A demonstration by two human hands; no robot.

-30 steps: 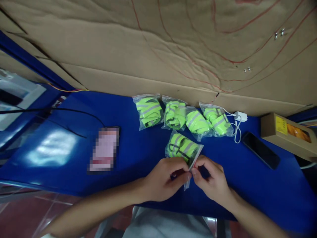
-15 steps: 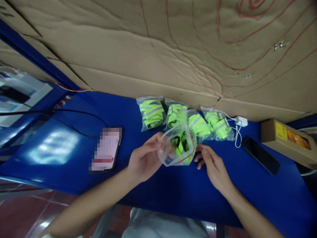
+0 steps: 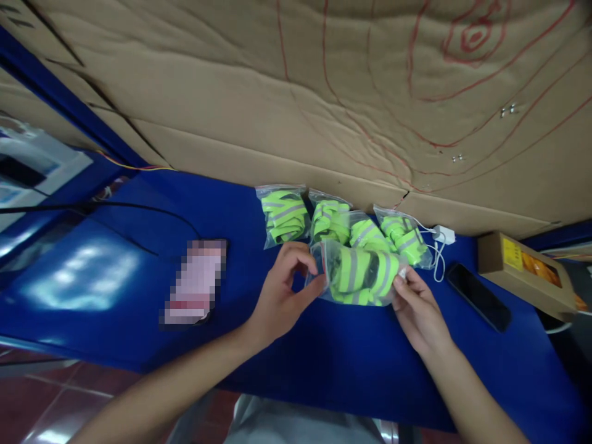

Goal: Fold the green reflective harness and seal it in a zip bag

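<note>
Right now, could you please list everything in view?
table: one, blue, middle
cardboard wall: one, brown, behind table
metal bits: several, silvery, on cardboard wall
held bag: one, clear with lime bands, centre
other bags: four, same colours, table's back edge
lit phone: one, pinkish, table's left
dark phone: one, black, table's right
charger: one, white, back right
box: one, brown, far right
cable: at least one, black, left
thin wires: uncounted, yellow and red, back left
pale equipment: uncounted, white, left edge
floor: one, reddish, lower left
cloth: one, pale grey, bottom centre
left hand: one, bare, held bag's left end
right hand: one, bare, its right end
</note>
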